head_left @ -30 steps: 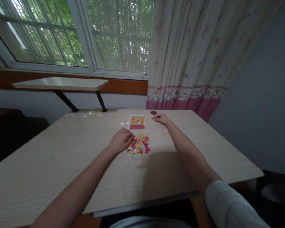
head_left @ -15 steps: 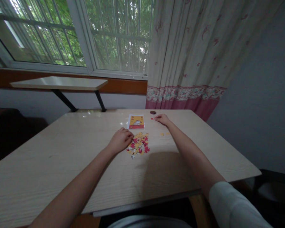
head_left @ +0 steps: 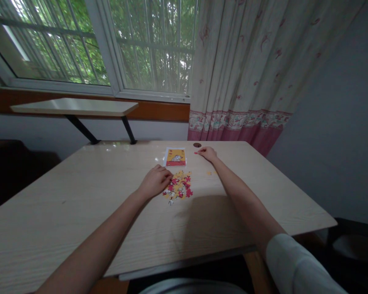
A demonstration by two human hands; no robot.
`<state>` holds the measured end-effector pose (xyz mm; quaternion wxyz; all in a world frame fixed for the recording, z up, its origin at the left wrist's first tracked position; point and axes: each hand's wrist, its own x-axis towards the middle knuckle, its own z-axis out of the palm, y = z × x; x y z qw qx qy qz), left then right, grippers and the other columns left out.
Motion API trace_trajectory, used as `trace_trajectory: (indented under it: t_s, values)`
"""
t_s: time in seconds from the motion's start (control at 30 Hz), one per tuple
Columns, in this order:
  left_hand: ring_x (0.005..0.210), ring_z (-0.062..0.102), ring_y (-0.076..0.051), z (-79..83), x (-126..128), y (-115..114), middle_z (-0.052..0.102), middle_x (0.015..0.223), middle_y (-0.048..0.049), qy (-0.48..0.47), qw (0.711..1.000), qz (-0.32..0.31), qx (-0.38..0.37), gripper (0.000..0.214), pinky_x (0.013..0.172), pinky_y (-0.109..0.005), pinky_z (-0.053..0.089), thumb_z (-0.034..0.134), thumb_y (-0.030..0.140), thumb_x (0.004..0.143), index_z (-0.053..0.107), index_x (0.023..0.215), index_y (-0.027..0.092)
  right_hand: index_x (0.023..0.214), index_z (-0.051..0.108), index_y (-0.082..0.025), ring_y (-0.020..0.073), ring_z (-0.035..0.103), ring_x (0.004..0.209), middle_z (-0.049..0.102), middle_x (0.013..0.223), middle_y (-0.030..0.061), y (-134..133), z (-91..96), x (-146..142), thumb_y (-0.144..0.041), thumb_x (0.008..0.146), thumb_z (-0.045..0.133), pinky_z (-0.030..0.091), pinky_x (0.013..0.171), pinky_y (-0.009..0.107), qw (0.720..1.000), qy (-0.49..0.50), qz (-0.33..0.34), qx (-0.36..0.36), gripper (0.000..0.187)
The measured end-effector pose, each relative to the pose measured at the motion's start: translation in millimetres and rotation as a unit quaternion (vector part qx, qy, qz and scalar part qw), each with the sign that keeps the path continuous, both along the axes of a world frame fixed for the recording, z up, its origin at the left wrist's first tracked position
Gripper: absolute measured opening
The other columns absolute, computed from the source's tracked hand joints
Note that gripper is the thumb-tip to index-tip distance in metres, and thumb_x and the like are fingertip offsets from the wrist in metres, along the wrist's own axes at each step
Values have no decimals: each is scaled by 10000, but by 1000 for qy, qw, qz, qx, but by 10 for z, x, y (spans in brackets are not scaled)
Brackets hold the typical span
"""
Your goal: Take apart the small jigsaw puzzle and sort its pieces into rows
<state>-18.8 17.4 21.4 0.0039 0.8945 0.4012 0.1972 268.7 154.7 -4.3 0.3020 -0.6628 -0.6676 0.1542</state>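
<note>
A pile of loose jigsaw pieces (head_left: 180, 185) in yellow, red and white lies in the middle of the table. My left hand (head_left: 156, 179) rests at the pile's left edge, its fingers loosely bent over the nearest pieces without a visible grip. Farther back on the right, my right hand (head_left: 207, 153) has thumb and fingers pinched at a small red jigsaw piece (head_left: 196, 153), which is close to the table top. Behind the pile lies a picture card (head_left: 176, 157) with a white cartoon animal on yellow and red.
Separate from the pile, a yellow jigsaw piece (head_left: 209, 173) lies beside my right forearm, with another partly hidden by it. A round cable hole (head_left: 197, 145) is at the back of the wooden table (head_left: 88, 196). A raised shelf (head_left: 76, 107) stands at the back left.
My right hand has shifted very slightly, still at the red piece. The forearm now covers more of the second yellow piece. My left hand stays where it was.
</note>
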Motion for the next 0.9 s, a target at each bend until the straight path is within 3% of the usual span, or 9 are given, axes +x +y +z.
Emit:
trace_trajectory:
  t_s: [0.23,0.37,0.43,0.47,0.57,0.63,0.73,0.9]
  values:
    - [807,526,-213,-7,1,1,654,806,-84,0,1000,3,1,238,763,-349,404,439,252,841,657,822,157,854,703,-250,170,611,837,706,862,6,-91,85,-22,-414,747,621,425,763,275,1000,0,19,10,212]
    - [806,526,-208,3,8,-4,651,799,-78,3,1000,2,2,231,774,-347,402,435,237,841,652,814,162,869,701,-198,156,603,789,698,836,21,-300,164,-123,-332,768,591,427,724,256,998,-1,61,28,201]
    - [811,523,-210,20,23,-20,646,798,-79,9,1000,3,3,219,772,-344,402,442,227,833,651,809,166,821,704,-179,141,596,745,692,795,22,-507,202,-208,-288,756,604,426,705,243,992,-4,118,41,162]
    - [812,522,-211,30,35,-33,644,797,-80,13,1000,1,3,217,770,-344,402,443,226,832,651,808,167,805,705,-168,134,591,722,686,773,27,-634,220,-250,-267,765,594,425,700,241,980,-10,188,57,154]
    - [808,519,-213,60,82,-86,636,783,-83,22,1000,-5,5,234,760,-344,401,432,245,848,650,814,170,811,707,-174,131,585,740,675,769,40,-1034,257,-341,-280,801,577,427,722,251,916,-36,386,105,168]
    - [809,519,-212,73,120,-125,631,772,-81,23,1000,-11,7,248,752,-341,400,421,261,861,649,816,173,877,702,-186,134,583,783,672,818,49,-1254,255,-364,-292,824,569,429,770,266,879,-56,457,123,178]
    - [811,522,-209,79,174,-176,625,760,-76,28,999,-20,9,246,749,-335,399,422,264,865,645,808,176,966,680,-189,149,573,872,657,903,67,-1448,209,-365,-268,846,547,427,833,289,864,-84,479,131,196]
    - [791,520,-208,97,242,-234,627,756,-74,39,998,-40,6,248,738,-332,399,415,246,865,642,800,172,964,660,-175,151,556,911,615,940,81,-1514,101,-358,-276,858,536,445,843,293,881,-60,448,138,192]
